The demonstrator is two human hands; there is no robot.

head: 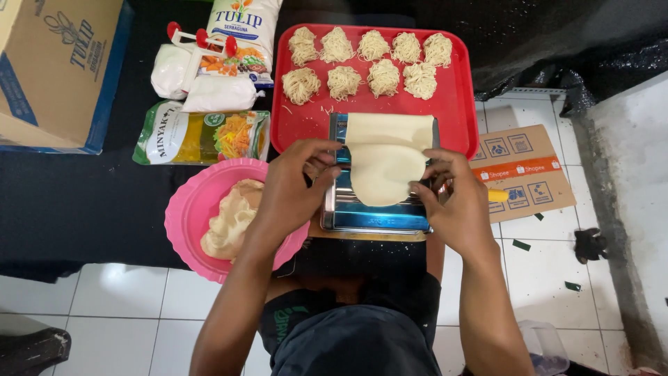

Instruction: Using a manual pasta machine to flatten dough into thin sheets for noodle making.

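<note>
A metal pasta roller sits in front of me on a wooden board. A pale flat dough sheet lies draped over its top. My left hand rests at the roller's left side, fingers touching near the sheet's left edge. My right hand pinches the sheet's lower right edge. Behind the roller a red tray carries several small nests of cut noodles.
A pink plate with a lump of dough is at my left. Bags of flour and oil and a cardboard box lie on black cloth. A flattened carton lies on white tiles at right.
</note>
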